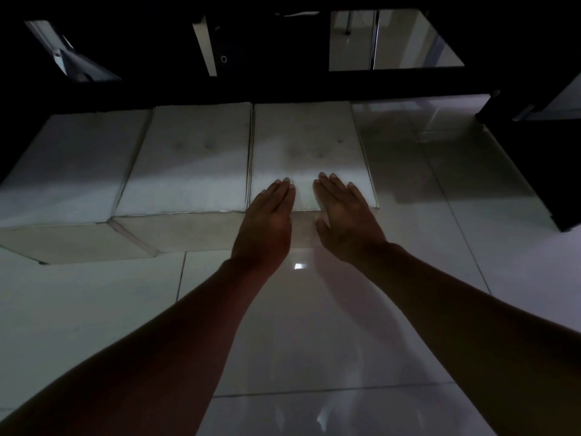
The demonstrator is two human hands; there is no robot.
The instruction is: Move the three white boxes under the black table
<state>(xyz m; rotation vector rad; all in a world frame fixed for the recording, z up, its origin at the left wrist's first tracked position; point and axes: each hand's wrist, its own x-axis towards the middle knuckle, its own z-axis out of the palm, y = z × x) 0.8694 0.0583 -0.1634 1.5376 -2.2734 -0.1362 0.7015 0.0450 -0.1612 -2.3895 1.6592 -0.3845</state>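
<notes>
Three white padded boxes stand side by side on the pale tiled floor, their far ends under the edge of the black table point(283, 86). The left box point(66, 171), the middle box point(188, 158) and the right box point(308, 140) touch each other. My left hand point(267, 218) and my right hand point(342, 215) lie flat, fingers together, against the near edge and top of the right box. Neither hand grips anything. The room is dim.
A black table leg or cabinet point(540, 158) stands at the right. Glossy floor tiles point(314, 325) stretch toward me. Behind the table's top, a glass partition point(393, 39) shows.
</notes>
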